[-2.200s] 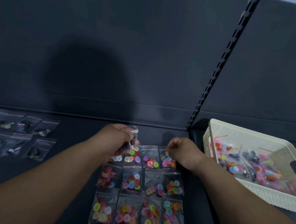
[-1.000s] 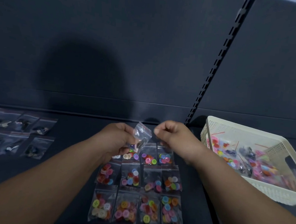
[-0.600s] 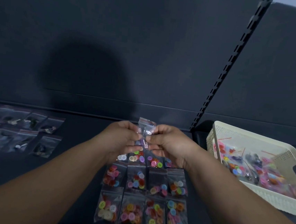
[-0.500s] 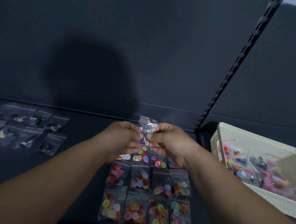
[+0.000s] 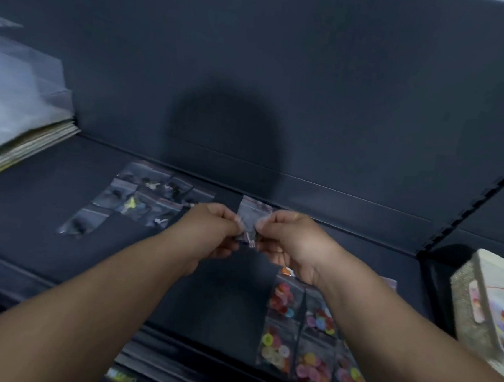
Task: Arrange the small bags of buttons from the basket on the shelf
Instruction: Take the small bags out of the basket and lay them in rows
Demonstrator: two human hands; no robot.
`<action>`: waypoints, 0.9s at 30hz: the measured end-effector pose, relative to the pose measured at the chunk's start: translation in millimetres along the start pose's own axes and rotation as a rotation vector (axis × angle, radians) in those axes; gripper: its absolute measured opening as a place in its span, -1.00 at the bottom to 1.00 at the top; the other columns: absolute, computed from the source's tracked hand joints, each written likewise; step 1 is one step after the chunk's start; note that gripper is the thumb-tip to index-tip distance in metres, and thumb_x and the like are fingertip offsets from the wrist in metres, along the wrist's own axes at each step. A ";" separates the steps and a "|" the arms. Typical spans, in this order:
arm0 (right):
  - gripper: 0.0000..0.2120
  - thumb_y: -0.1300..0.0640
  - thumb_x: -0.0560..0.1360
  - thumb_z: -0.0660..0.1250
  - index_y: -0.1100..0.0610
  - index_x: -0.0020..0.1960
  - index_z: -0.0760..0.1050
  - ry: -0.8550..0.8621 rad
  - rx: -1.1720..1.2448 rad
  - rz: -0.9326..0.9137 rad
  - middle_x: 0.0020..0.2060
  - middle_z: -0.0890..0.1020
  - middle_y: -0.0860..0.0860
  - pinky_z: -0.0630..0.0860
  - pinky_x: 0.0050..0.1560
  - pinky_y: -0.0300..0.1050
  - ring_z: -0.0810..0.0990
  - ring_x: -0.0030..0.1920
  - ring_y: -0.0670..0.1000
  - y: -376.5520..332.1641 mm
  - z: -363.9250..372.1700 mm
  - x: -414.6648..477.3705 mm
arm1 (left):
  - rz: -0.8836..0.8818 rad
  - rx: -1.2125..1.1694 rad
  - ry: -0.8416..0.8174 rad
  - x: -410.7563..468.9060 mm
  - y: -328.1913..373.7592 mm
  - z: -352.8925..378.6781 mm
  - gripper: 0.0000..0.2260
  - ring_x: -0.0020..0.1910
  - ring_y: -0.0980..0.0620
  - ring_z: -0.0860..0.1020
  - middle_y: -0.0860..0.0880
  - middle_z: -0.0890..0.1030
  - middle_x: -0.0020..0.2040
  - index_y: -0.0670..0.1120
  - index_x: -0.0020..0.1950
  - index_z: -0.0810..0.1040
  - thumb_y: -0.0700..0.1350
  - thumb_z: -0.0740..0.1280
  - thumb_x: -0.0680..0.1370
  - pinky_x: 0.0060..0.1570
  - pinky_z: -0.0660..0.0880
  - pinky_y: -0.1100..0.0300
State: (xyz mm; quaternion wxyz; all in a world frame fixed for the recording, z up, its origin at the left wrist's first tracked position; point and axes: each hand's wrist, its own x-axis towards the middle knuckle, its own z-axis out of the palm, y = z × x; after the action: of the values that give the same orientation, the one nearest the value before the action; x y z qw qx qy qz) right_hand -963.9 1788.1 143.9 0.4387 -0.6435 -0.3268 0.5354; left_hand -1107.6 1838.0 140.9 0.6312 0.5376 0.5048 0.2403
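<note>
Far to my left, one pile of papers is lying on the shelf. Next to it, a group of dark-button bags is lying flat. It is too blurry to count them well, but I think there are about six.

My left hand is curling its fingers and pinching one side of one small bag. My right hand is pinching the other side in the same way. So both hands are holding this one bag up in the air, above the shelf, between the two groups. Its top is sticking up. The bits inside look small and dark, but I cannot tell for sure.

Under my right arm, the bright-button bags are lying in neat rows. I am counting at least five, and my arm is hiding the rest. At the far right, one basket is sitting on the next shelf with more bags in it. I cannot count those.

I think I am getting ready to put this bag down. It looks like it is going with the dark group. Next I am going to need to bring it down flat, line it up beside those bags, and let go with both hands.
</note>
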 end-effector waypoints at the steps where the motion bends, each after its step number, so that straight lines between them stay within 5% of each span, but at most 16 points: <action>1: -0.81 0.27 0.52 0.31 0.09 -0.24 0.43 -0.010 -0.004 0.001 -0.46 0.56 0.02 0.44 -0.48 -0.28 0.53 -0.51 -0.09 -0.7 9.0 1.2 | 0.006 0.012 0.022 -3.1 -1.6 -8.3 -0.84 -0.40 0.04 0.53 -0.09 0.60 -0.30 -0.07 -0.23 0.48 -0.26 0.33 0.52 -0.40 0.47 0.24; 8: -0.88 0.25 0.54 0.27 0.09 -0.15 0.43 -0.119 -0.095 -0.016 -0.36 0.60 0.03 0.46 -0.41 -0.24 0.56 -0.42 -0.07 6.2 59.3 3.9 | 0.024 0.060 0.214 -34.5 -17.3 -52.5 -0.85 -0.45 0.05 0.47 -0.11 0.54 -0.32 -0.10 -0.21 0.48 -0.31 0.32 0.50 -0.46 0.39 0.28; 14: -0.87 0.18 0.52 0.27 0.01 -0.19 0.45 -0.056 -0.585 -0.265 -0.23 0.58 -0.01 0.51 -0.19 -0.14 0.58 -0.20 0.01 21.9 85.8 10.1 | -0.017 0.170 0.419 -50.0 -36.3 -101.3 -0.85 -0.44 0.00 0.46 -0.12 0.53 -0.35 -0.14 -0.23 0.50 -0.34 0.30 0.49 -0.41 0.41 0.25; 17: -0.88 0.15 0.56 0.22 0.00 0.01 0.51 -0.093 -0.848 -0.427 -0.01 0.57 -0.03 0.45 0.01 -0.18 0.54 0.01 -0.01 26.1 101.5 3.8 | 0.004 0.234 0.479 -42.3 -45.3 -128.5 -0.83 -0.41 -0.05 0.46 -0.12 0.54 -0.42 -0.11 -0.30 0.52 -0.31 0.36 0.45 -0.28 0.43 0.13; 23: -0.66 0.23 0.55 0.15 0.07 0.29 0.46 -0.195 -1.107 -0.657 0.26 0.46 0.01 0.36 0.28 -0.13 0.41 0.26 0.07 36.8 149.8 8.9 | 0.134 0.917 0.402 -29.2 -48.5 -167.5 -0.87 -0.14 -0.09 0.55 -0.09 0.59 -0.15 -0.10 -0.12 0.57 -0.05 0.33 0.50 -0.17 0.48 0.13; 27: -0.58 0.20 0.58 0.11 -0.01 0.42 0.34 -0.190 -1.205 -0.645 0.46 0.28 -0.02 0.21 0.41 -0.12 0.25 0.42 0.07 35.2 179.9 17.4 | 0.398 1.090 0.368 -14.5 -54.6 -208.1 -0.87 -0.05 -0.12 0.50 -0.11 0.54 -0.01 -0.09 0.01 0.58 -0.17 0.25 0.55 -0.12 0.47 0.04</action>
State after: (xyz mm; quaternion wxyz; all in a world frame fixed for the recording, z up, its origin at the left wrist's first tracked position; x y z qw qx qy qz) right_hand -1137.4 1828.1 97.1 0.1113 -0.5960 -0.7795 0.1573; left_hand -1312.4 1899.8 114.4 0.1106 0.8170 0.5458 0.1496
